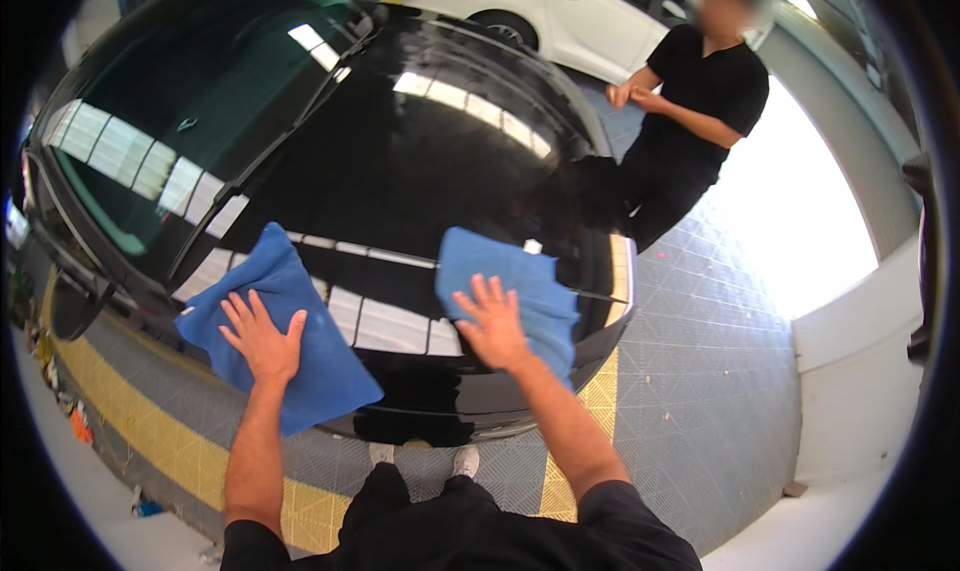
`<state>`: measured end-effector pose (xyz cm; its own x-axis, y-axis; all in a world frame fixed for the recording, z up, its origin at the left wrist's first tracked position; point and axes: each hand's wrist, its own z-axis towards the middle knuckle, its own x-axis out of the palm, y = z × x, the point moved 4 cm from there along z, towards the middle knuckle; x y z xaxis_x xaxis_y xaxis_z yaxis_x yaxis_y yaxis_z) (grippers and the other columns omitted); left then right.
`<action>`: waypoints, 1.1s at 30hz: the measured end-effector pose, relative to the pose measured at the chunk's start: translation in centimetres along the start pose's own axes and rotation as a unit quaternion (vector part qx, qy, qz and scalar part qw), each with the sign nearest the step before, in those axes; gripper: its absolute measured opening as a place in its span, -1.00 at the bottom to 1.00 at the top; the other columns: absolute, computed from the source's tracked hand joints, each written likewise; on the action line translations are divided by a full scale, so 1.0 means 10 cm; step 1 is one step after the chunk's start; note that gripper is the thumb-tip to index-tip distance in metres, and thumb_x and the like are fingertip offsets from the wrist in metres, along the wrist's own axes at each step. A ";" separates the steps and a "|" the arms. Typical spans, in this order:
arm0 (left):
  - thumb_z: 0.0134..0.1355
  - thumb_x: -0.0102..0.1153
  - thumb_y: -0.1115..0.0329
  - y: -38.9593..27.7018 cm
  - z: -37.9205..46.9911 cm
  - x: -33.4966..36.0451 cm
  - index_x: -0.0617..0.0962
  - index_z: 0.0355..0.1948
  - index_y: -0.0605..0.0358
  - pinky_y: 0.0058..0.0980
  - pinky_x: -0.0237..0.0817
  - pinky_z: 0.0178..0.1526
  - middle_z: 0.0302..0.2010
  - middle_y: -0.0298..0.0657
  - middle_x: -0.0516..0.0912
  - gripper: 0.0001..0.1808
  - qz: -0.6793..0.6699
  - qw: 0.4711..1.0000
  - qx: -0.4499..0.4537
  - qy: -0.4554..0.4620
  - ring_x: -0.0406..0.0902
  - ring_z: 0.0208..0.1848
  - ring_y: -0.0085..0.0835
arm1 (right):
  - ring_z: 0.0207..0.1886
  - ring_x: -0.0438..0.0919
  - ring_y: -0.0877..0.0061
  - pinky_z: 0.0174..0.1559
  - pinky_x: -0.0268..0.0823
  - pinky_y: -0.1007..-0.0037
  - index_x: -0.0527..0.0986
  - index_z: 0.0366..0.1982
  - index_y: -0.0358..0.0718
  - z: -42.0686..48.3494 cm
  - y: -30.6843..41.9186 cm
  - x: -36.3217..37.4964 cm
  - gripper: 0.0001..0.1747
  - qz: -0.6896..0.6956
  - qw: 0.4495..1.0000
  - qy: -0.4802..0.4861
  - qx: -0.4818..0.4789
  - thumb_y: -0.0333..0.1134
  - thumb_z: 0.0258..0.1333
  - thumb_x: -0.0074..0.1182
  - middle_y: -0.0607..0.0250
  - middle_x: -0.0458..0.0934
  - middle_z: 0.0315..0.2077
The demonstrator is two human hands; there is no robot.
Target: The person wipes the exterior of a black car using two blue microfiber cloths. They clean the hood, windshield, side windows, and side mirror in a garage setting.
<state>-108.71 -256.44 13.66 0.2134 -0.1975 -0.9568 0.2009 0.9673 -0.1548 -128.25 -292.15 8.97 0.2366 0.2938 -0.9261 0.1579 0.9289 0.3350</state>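
Spread flat, my left hand point(264, 340) presses on a blue cloth point(322, 368) near the windshield end of a black car's hood point(360, 173). One lower corner of that cloth hangs past the hood's side edge. My right hand point(493, 323) rests with fingers apart on a second blue cloth point(487, 254), which lies toward the front of the hood by the headlight point(619, 278). A small white tag shows at this cloth's upper edge. Neither hand grasps its cloth; both palms face down.
Across the hood stands a person in black point(697, 98), hands together. Behind is a white car point(585, 16). The black car's side mirror point(75, 301) juts out at left. Grey and yellow floor tiles point(697, 391) run along a white wall point(855, 383); small items line the left edge.
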 end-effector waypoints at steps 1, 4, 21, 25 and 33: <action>0.32 0.24 -0.39 0.00 0.08 -0.02 0.20 0.61 0.38 0.34 -0.43 0.65 0.68 0.30 0.02 0.19 0.001 0.999 0.009 0.037 -0.23 0.75 0.21 | 0.65 0.01 -0.19 0.54 -0.16 -0.46 0.40 0.52 0.13 0.07 0.28 0.07 -0.29 0.002 1.000 -0.026 -0.002 0.00 0.40 0.20 -0.03 0.10 0.62; 0.20 0.34 -0.40 -0.19 0.24 -0.10 0.21 0.61 0.39 0.32 -0.48 0.66 0.69 0.29 0.00 0.27 -0.036 0.992 0.090 0.083 -0.24 0.76 0.20 | 0.68 -0.07 -0.20 0.56 -0.24 -0.43 0.34 0.56 0.02 0.41 0.91 0.37 -0.18 -0.027 0.999 0.026 0.018 0.18 0.40 0.12 -0.14 0.03 0.63; 0.38 0.33 0.25 -0.16 0.42 -0.01 0.51 0.37 0.34 0.19 -0.13 0.66 0.58 0.17 0.34 -0.38 -0.230 0.934 0.252 -0.103 0.16 0.67 0.13 | 0.07 0.64 0.08 0.16 0.51 0.14 0.67 -0.03 -0.27 0.67 1.85 0.05 -0.68 0.167 0.956 -0.231 0.062 -0.33 0.20 0.34 0.07 0.70 -0.06; 0.33 0.35 0.31 0.04 0.53 -0.05 0.56 0.30 0.31 0.16 -0.03 0.61 0.53 0.15 0.41 -0.45 -0.225 0.939 0.238 -0.106 0.24 0.63 0.10 | -0.03 0.69 0.02 0.06 0.56 0.09 0.63 -0.05 -0.28 0.86 2.24 0.18 -0.67 0.160 0.972 -0.077 0.155 -0.21 0.30 0.31 0.00 0.68 -0.11; 0.29 0.39 0.25 0.27 0.08 -0.07 0.61 0.28 0.22 0.17 0.02 0.59 0.50 0.08 0.46 -0.45 -0.204 0.925 0.321 0.004 0.30 0.59 0.04 | -0.09 0.76 0.01 -0.05 0.61 0.04 0.67 -0.22 -0.24 1.13 2.37 0.36 -0.66 -0.001 0.986 0.017 0.166 -0.12 0.15 0.43 -0.05 0.74 -0.15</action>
<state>-107.56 -253.79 14.10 -0.0117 -0.5216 -0.8531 0.7903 0.5179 -0.3275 -112.85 -271.63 15.56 0.2046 0.3037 -0.9305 0.4647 0.8065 0.3655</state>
